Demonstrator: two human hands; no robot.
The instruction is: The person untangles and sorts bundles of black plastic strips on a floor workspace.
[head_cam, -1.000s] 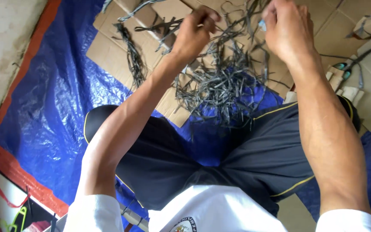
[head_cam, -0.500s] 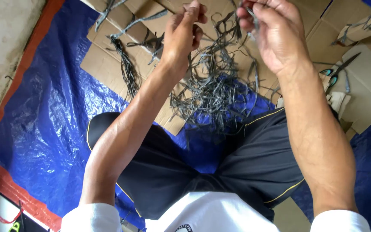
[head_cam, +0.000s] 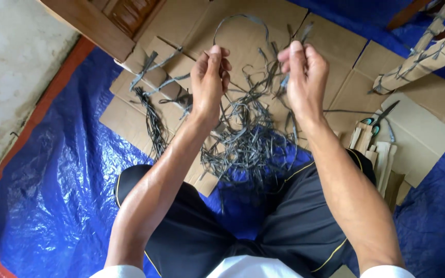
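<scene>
Above strip pile [head_cam: 248,144]: both hands pinching grey strip [head_cam: 240,20].

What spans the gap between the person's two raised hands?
In the head view, a thin grey strip arches from the left hand to the right hand; below lies flattened cardboard.

A strip [head_cam: 240,18] arches between my fingers [head_cam: 217,56]. The strip pile [head_cam: 248,144] lies below them on cardboard [head_cam: 336,46]. Scissors [head_cam: 379,119] lie right.
</scene>
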